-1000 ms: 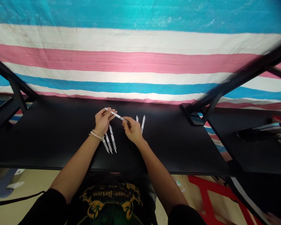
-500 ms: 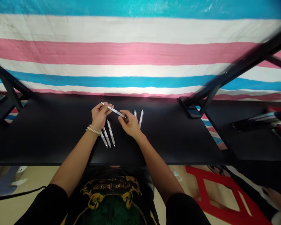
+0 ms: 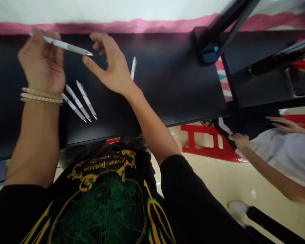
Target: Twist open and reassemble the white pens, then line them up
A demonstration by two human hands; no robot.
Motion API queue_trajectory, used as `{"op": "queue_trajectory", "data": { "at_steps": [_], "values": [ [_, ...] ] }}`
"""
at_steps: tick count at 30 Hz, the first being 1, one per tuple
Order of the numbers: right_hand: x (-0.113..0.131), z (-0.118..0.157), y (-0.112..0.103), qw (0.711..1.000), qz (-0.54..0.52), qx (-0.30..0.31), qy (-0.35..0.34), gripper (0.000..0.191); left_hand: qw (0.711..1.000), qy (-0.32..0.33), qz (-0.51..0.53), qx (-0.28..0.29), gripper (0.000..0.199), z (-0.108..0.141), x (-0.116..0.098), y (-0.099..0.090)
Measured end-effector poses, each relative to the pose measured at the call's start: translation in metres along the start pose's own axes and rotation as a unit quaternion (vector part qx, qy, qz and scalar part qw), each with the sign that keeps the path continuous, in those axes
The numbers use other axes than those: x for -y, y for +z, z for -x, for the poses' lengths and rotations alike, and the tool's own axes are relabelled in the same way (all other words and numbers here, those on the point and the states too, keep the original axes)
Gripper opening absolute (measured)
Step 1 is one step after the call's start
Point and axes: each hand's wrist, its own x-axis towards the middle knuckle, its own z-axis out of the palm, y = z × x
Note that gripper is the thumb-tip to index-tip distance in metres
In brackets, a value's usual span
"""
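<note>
A white pen [image 3: 68, 46] with a silver tip is gripped between the thumb and fingers of my left hand [image 3: 44, 66], its tip pointing right. My right hand [image 3: 114, 66] is open just beyond that tip, thumb and fingers apart and touching nothing. On the black table below lie three more white pens side by side: a left pen [image 3: 75, 107], partly behind my left wrist, a middle pen [image 3: 79, 104] and a right pen [image 3: 86, 100]. Another pen [image 3: 134, 66] lies right of my right hand, its lower end hidden by my wrist.
The black table [image 3: 167, 95] runs across the view, with a black support leg [image 3: 205, 44] at its right. A second table [image 3: 261, 88] adjoins there. A red plastic stool [image 3: 193, 139] stands below, and another person's arm [image 3: 269, 169] shows at the right.
My right hand has come off the pen's tip end and opened. My left hand keeps its hold on the pen. The camera view has tilted downward and turned rightward.
</note>
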Motion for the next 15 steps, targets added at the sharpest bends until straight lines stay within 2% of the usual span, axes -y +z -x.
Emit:
{"op": "queue_trajectory", "data": {
  "at_steps": [2,5,9,12,15],
  "values": [
    [0.000,-0.004,-0.004,1.000,-0.030,0.007,0.003,0.082,1.000,0.016,-0.009,-0.013,0.012,-0.005,-0.001,-0.004],
    [-0.003,-0.003,-0.008,0.997,-0.070,0.035,-0.012,0.075,1.000,0.018,-0.004,0.007,0.012,-0.010,-0.001,-0.006],
    [-0.002,0.000,-0.009,0.995,-0.094,0.044,-0.014,0.071,0.999,0.008,-0.031,0.035,0.015,-0.007,-0.001,0.002],
    [0.000,0.001,-0.008,0.996,-0.078,0.047,0.019,0.066,0.998,0.003,-0.052,0.024,0.016,-0.002,-0.002,0.010],
    [-0.002,0.001,-0.004,0.997,-0.061,0.045,0.015,0.044,0.998,0.003,-0.054,0.026,0.017,0.002,-0.003,0.012]
  ]
}}
